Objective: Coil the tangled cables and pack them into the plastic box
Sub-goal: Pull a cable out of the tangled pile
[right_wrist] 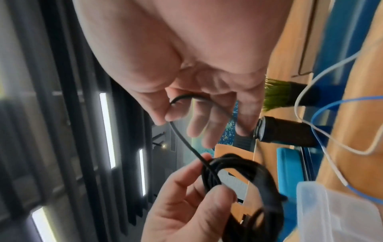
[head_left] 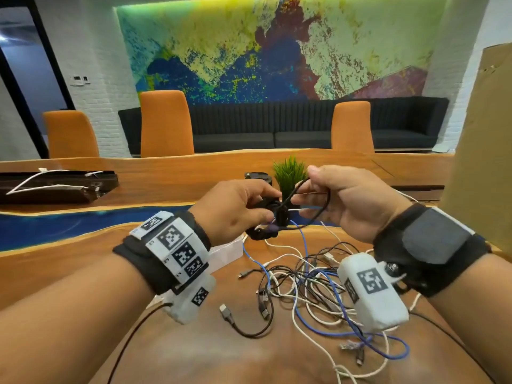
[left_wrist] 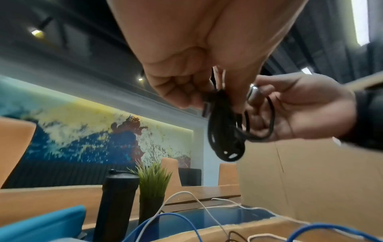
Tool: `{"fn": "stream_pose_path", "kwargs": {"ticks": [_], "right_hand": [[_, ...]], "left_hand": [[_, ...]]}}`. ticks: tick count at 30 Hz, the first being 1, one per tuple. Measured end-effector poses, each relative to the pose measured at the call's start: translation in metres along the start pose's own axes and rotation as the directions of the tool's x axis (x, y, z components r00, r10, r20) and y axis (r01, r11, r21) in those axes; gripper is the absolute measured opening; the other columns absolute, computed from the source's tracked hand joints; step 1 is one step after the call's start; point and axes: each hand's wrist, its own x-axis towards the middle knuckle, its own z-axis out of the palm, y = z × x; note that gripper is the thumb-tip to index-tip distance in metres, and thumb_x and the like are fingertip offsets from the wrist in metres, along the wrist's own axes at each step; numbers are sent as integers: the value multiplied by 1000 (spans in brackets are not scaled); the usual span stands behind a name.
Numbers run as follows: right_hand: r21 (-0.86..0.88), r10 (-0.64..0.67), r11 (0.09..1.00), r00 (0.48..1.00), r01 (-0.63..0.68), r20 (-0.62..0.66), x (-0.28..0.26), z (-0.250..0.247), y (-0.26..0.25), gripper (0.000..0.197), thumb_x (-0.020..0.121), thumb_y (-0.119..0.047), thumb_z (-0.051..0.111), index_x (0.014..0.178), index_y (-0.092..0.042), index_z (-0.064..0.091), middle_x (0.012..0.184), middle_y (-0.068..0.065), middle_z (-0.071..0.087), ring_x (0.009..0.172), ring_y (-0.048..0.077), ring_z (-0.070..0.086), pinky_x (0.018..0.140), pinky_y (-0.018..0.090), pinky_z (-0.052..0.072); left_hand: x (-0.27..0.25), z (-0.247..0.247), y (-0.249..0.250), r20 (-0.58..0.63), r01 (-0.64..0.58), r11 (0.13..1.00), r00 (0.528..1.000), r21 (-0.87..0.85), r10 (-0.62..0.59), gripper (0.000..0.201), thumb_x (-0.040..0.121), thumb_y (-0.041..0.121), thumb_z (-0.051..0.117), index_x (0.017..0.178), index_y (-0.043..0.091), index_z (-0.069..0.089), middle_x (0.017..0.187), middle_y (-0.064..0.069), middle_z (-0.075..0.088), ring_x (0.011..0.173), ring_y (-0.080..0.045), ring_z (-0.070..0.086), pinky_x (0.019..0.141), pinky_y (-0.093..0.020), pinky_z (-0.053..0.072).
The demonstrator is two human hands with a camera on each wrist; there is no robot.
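Note:
My left hand (head_left: 243,209) grips a small coil of black cable (head_left: 273,217) above the table; the coil (left_wrist: 225,131) hangs below its fingers in the left wrist view. My right hand (head_left: 340,200) pinches the loose end of that black cable (right_wrist: 186,131), which runs in a loop back to the coil (right_wrist: 238,176). A tangle of white, blue and black cables (head_left: 313,284) lies on the wooden table under my right wrist. The clear plastic box (head_left: 227,252) sits just behind my left wrist, mostly hidden; its corner (right_wrist: 335,211) shows in the right wrist view.
A small green potted plant (head_left: 289,173) and a black cylinder (head_left: 256,177) stand behind my hands. A tall cardboard sheet (head_left: 482,134) rises at the right. A dark tray with white cables (head_left: 55,184) lies far left. Orange chairs (head_left: 166,123) line the table's far side.

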Motion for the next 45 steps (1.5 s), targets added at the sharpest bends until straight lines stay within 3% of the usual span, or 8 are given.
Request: {"fn": "stream_pose_path", "kwargs": {"ticks": [9,12,18,23,27,32,38,45], "right_hand": [[-632,-348,713,936,305,59,12,7,-10,23,95,-28,61,83,-9,68,57,-8,49,45,1,41,45,16,36],[-732,-356,625,934,272,43,12,-14,-5,17,94,-24,63,87,-13,73,59,-13,55,50,-4,47,54,15,38],[-757,-172,592,961,277,216,-4,1,36,22,96,-23,59,77,-22,69,63,-5,60,55,-1,51,55,21,43],[-829,-46,469,946,305,322,-7,1,20,14,92,-30,65,87,-23,76,73,-8,68,68,7,60,60,25,49],[-840,-7,409,922,356,388,-14,3,10,15,93,-27,64,82,-26,74,65,-29,61,67,-7,57,58,8,40],[-912,-135,257,946,321,295,-10,-2,10,17,95,-31,60,95,-24,75,83,-13,67,81,3,61,71,21,48],[-785,-528,380,811,490,251,-24,24,4,16,90,-34,63,87,-24,75,101,-10,60,98,3,54,83,24,47],[-980,-391,-51,899,191,196,-10,34,23,28,95,-41,46,112,-33,68,109,-4,57,100,22,56,74,34,47]], "left_hand": [[0,5,17,83,-23,959,997,284,-1,20,82,34,76,90,27,58,74,7,62,67,-11,58,61,-29,50],[-5,-5,12,119,62,997,991,-36,-57,16,84,14,75,89,16,60,74,-1,66,62,-9,59,58,-21,48],[-12,-4,23,186,112,726,982,-679,22,41,91,-12,54,122,13,48,85,-15,64,74,-23,66,67,-30,59],[-10,-5,25,68,42,996,997,-76,-37,35,85,-8,61,110,15,69,87,-6,71,76,-10,69,67,-20,56],[-8,-9,24,53,22,998,998,51,-24,7,87,5,68,91,10,72,81,-6,73,73,-17,70,68,-28,58],[-1,-4,17,69,14,937,997,349,-41,9,92,16,62,100,15,67,94,-3,70,87,-20,65,78,-35,55],[6,6,25,-17,146,816,986,559,-165,9,92,20,54,93,11,56,91,-8,60,87,-30,58,69,-35,45],[9,6,26,-93,305,946,944,-114,-315,14,95,12,60,84,5,63,71,-10,61,57,-14,62,51,-21,48]]}}
